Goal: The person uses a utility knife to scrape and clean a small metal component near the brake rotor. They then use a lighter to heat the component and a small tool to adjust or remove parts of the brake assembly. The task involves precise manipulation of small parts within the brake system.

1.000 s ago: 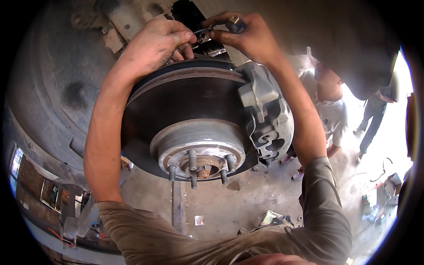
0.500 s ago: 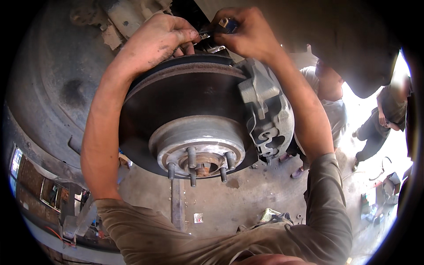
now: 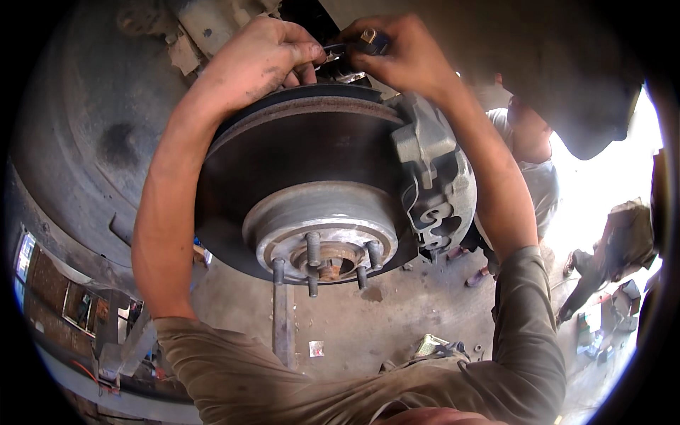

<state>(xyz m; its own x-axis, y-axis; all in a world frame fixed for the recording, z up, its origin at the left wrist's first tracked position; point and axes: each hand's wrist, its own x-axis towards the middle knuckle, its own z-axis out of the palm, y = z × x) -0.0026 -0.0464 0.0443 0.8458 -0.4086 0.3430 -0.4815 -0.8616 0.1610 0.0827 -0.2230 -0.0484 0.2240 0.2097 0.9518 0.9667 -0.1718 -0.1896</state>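
Gripping a dark tool (image 3: 376,44) at top centre of the frame, the right hand (image 3: 407,55) is near the curled left hand (image 3: 265,60), whose hold I cannot tell; the disc (image 3: 301,152) spans the middle, with the caliper (image 3: 433,163) right of centre

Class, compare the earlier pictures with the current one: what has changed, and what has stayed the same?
The bystander at far right has come down the picture's right side, toward the boxes. No grip is visibly taken or released: the right hand keeps the dark tool; the left hand stays by the upper edge of the brake disc. The caliper remains beside the disc.
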